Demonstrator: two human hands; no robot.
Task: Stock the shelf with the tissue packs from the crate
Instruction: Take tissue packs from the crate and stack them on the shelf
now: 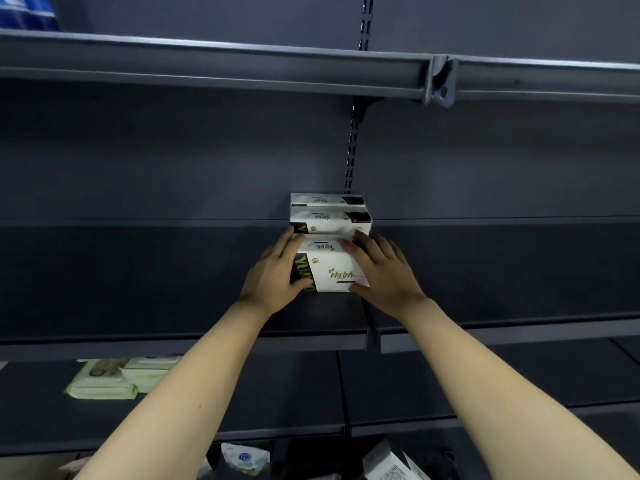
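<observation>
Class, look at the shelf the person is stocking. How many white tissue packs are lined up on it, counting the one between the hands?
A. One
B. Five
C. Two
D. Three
D. Two packs sit in a row toward the back of the shelf, and the left hand and right hand hold a third, the front pack, by its sides.
</observation>
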